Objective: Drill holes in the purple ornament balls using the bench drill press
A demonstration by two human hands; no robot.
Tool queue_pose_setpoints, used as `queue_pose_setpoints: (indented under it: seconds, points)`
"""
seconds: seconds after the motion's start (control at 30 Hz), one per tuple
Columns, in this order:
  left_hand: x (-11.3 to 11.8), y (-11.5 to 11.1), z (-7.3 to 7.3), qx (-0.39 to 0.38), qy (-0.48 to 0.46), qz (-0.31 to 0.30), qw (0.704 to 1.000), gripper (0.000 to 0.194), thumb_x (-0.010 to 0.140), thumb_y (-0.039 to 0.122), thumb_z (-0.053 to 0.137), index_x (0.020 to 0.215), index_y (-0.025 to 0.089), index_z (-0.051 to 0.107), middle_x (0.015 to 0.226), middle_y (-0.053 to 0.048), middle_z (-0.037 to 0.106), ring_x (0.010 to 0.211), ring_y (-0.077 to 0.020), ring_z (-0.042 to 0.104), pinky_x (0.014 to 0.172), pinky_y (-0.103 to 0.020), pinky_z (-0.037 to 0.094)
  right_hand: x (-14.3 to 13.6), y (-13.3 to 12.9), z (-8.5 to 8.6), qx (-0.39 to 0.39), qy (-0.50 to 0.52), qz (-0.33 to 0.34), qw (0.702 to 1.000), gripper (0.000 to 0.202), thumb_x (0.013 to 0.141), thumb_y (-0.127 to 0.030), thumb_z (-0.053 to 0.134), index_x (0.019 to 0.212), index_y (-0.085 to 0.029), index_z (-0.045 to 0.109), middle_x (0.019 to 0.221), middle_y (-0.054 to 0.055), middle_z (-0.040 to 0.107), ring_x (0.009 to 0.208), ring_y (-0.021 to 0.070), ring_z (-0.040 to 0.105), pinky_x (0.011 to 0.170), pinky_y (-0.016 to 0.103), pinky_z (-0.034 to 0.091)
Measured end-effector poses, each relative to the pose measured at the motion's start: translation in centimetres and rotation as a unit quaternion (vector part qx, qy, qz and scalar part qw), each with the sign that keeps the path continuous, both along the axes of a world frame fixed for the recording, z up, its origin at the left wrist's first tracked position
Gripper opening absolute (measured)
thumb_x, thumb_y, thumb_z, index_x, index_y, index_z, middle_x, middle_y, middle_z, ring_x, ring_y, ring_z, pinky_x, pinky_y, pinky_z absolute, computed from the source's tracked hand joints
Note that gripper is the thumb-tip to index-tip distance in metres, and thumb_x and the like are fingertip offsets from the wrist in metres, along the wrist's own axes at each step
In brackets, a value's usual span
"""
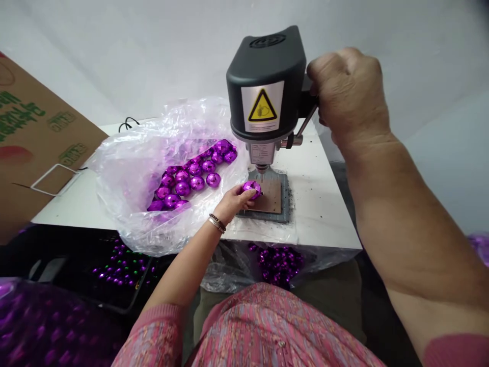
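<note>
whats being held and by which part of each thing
Left grip: a purple ball, by its near left side. Right grip: a metal lever, by its upper end.

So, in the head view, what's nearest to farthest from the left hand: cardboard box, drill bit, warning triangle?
1. Drill bit: just right of the left hand.
2. Warning triangle: higher, on the drill press.
3. Cardboard box: far left.

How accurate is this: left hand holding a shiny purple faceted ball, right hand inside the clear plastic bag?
One error: the head view shows the right hand closed on the metal lever of the dark grey drill press, not inside the bag. The left hand does hold the ball.
</note>
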State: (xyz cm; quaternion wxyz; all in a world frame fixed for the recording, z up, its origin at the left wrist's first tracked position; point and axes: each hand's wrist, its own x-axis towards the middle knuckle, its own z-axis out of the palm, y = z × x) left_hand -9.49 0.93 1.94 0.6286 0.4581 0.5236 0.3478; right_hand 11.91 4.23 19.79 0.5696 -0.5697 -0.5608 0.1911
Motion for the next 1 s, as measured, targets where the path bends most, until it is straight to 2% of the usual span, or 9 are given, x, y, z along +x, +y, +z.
queue_pose_setpoints:
  seconds: [0.1, 0.2, 0.33, 0.47, 0.6, 0.77, 0.87, 1.0]
  points:
    - [1.0, 0.6, -0.2, 0.021, 0.052, 0.002, 0.998, 0.040, 0.077, 0.036, 0.077, 0.108, 0.013, 0.068, 0.074, -0.001, 0.065, 0.060, -0.0083, 0.057, 0.056, -0.020, 0.046, -0.2, -0.3, 0.2, 0.004, 0.013, -0.033, 0.999, 0.016, 0.085, -0.024, 0.049, 0.072, -0.015, 0.047, 0.069, -0.001, 0.040, 0.066, 0.0048, 0.024, 0.057, 0.022, 0.017]
    - [1.7, 0.8, -0.2, 0.024, 0.102, 0.010, 0.994, 0.041, 0.079, 0.032, 0.075, 0.114, 0.014, 0.067, 0.068, 0.001, 0.062, 0.058, -0.0089, 0.055, 0.057, -0.021, 0.046, -0.3, -0.6, 0.4, 0.000, 0.018, -0.031, 0.999, 0.017, 0.086, -0.025, 0.049, 0.073, -0.014, 0.049, 0.068, -0.001, 0.041, 0.065, 0.0038, 0.025, 0.057, 0.021, 0.019]
    - [2.0, 1.0, -0.1, 0.041, 0.158, 0.003, 0.987, 0.041, 0.078, 0.034, 0.075, 0.115, 0.017, 0.068, 0.064, 0.003, 0.059, 0.059, -0.0105, 0.054, 0.059, -0.023, 0.046, -0.3, -0.9, 0.5, 0.001, 0.017, -0.024, 1.000, 0.018, 0.088, -0.026, 0.049, 0.075, -0.013, 0.051, 0.069, -0.002, 0.042, 0.064, 0.0031, 0.027, 0.057, 0.020, 0.021]
    - [2.2, 1.3, -0.5, 0.119, 0.231, -0.010, 0.966, 0.043, 0.073, 0.034, 0.078, 0.112, 0.017, 0.070, 0.080, -0.001, 0.067, 0.073, -0.0131, 0.058, 0.071, -0.025, 0.048, -0.3, -0.8, 0.5, -0.003, 0.014, -0.024, 1.000, 0.019, 0.089, -0.027, 0.048, 0.077, -0.013, 0.051, 0.069, -0.002, 0.040, 0.064, 0.0025, 0.028, 0.057, 0.019, 0.023]
    - [2.7, 1.4, -1.0, 0.163, 0.277, -0.027, 0.947, 0.063, 0.065, 0.033, 0.084, 0.124, 0.018, 0.067, 0.100, -0.004, 0.071, 0.084, -0.0159, 0.062, 0.080, -0.027, 0.048, -0.2, -0.6, 0.5, -0.011, 0.013, -0.027, 0.999, 0.019, 0.089, -0.026, 0.048, 0.077, -0.012, 0.050, 0.068, -0.003, 0.038, 0.063, 0.0022, 0.027, 0.057, 0.018, 0.023]
    - [3.1, 1.3, -1.0, 0.181, 0.294, -0.054, 0.937, 0.065, 0.066, 0.032, 0.083, 0.127, 0.019, 0.066, 0.097, -0.002, 0.071, 0.082, -0.0164, 0.062, 0.080, -0.027, 0.048, -0.2, -0.4, 0.3, 0.002, 0.020, -0.014, 1.000, 0.019, 0.088, -0.027, 0.049, 0.075, -0.013, 0.048, 0.068, -0.002, 0.039, 0.064, 0.0028, 0.026, 0.056, 0.020, 0.021]
    - [3.0, 1.4, -1.0, 0.174, 0.293, -0.061, 0.938, 0.065, 0.066, 0.034, 0.084, 0.127, 0.019, 0.067, 0.094, -0.001, 0.071, 0.081, -0.0169, 0.062, 0.078, -0.027, 0.047, -0.1, -0.5, 0.0, 0.016, 0.021, -0.013, 1.000, 0.021, 0.086, -0.026, 0.050, 0.071, -0.015, 0.041, 0.068, -0.002, 0.040, 0.064, 0.0034, 0.027, 0.058, 0.021, 0.021]
    - [2.9, 1.4, -1.2, 0.175, 0.284, -0.064, 0.940, 0.064, 0.066, 0.034, 0.084, 0.125, 0.018, 0.067, 0.094, -0.003, 0.072, 0.082, -0.0181, 0.063, 0.079, -0.028, 0.048, -0.1, -2.1, -0.7, 0.069, -0.026, -0.006, 0.997, 0.029, 0.086, -0.032, 0.049, 0.069, -0.018, 0.031, 0.065, -0.003, 0.035, 0.063, 0.0038, 0.028, 0.061, 0.024, 0.024]
